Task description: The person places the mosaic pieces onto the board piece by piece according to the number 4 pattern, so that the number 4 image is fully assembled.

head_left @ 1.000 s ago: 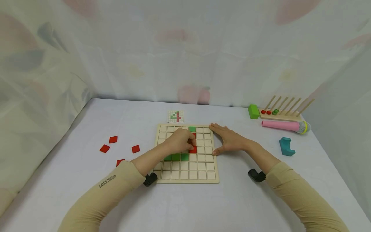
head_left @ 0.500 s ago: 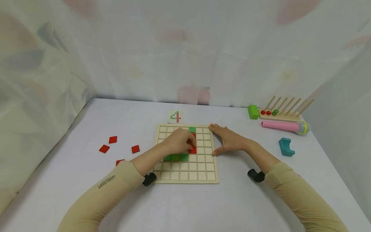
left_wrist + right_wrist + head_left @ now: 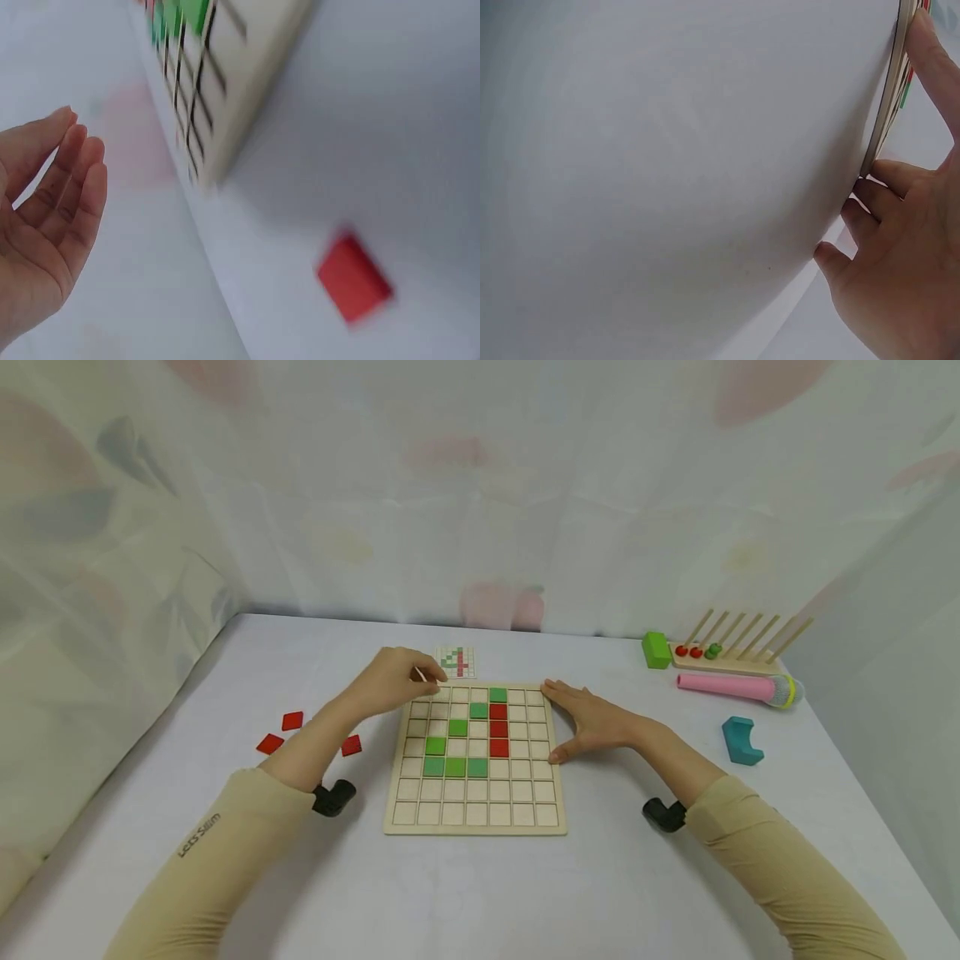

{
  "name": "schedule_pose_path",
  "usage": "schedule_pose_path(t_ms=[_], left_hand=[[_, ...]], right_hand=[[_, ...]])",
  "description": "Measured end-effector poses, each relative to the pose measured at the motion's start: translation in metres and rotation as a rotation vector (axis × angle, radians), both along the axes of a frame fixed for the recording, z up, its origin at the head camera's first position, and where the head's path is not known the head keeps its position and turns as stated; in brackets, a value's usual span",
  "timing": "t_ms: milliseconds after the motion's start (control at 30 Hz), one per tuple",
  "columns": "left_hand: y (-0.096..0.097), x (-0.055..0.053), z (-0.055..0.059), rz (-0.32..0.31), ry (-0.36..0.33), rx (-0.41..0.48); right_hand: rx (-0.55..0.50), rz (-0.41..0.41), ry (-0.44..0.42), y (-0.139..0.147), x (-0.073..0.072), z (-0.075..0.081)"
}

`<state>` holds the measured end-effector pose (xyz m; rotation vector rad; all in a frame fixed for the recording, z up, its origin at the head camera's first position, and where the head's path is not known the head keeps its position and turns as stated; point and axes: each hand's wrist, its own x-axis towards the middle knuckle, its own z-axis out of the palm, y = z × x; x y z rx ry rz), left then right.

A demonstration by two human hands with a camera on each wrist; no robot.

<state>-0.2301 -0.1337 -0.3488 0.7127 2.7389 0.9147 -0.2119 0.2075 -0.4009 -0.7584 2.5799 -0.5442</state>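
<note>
A wooden grid board (image 3: 476,829) lies on the white table. Several green tiles (image 3: 455,767) form a diagonal and a row on it, beside a column of three red tiles (image 3: 498,728). My left hand (image 3: 388,683) hovers by the board's far left corner, thumb and fingers loosely bent. In the left wrist view, nothing shows between the fingertips of the left hand (image 3: 56,202). My right hand (image 3: 596,724) rests at the board's right edge, fingers spread; in the right wrist view its thumb (image 3: 934,64) touches the rim.
Loose red tiles (image 3: 351,745) lie left of the board, partly behind my left forearm. A small pattern card (image 3: 461,662) lies beyond the board. At right are a green block (image 3: 656,649), a peg stand (image 3: 738,662), a pink toy microphone (image 3: 723,684) and a teal curved block (image 3: 741,740).
My left hand has let go of a red tile in the board's column and moved left and back, uncovering the tiles. My right hand has stayed at the board's edge.
</note>
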Motion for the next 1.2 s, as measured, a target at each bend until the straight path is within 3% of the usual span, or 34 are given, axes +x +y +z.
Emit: schedule_pose_path(t_ms=[200, 400, 633, 867, 1200], left_hand=[[-0.056, -0.011, 0.004, 0.109, -0.027, -0.007], [-0.106, -0.010, 0.004, 0.209, -0.101, -0.008], [-0.155, -0.008, -0.003, 0.168, -0.257, -0.028], [-0.192, -0.004, -0.021, 0.112, -0.343, -0.055], [-0.210, 0.003, -0.035, 0.052, -0.316, -0.071]], right_hand=[[0.003, -0.014, -0.010, 0.000, 0.001, 0.000], [-0.005, -0.013, -0.010, 0.000, 0.001, 0.000], [-0.011, -0.012, -0.008, 0.000, 0.001, -0.001], [-0.009, -0.011, -0.004, -0.001, 0.002, -0.001], [0.002, -0.015, 0.003, -0.001, 0.003, 0.001]])
